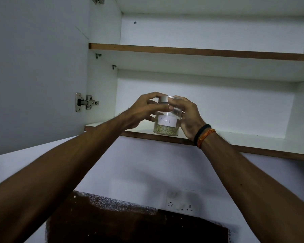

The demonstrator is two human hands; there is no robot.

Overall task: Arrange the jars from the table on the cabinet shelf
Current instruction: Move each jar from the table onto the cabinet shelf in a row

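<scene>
A clear glass jar with a silver lid, a white handwritten label and greenish seeds inside stands at the front edge of the cabinet's bottom shelf. My left hand grips the jar's upper part from the left, thumb across the front. From the right, my right hand curls round the jar's lid and shoulder; dark and orange bands circle that wrist. No other jars are in view.
The white cabinet door hangs open at the left on a metal hinge. A second shelf runs higher up. Below the cabinet is a white wall with a socket plate and a dark brown panel.
</scene>
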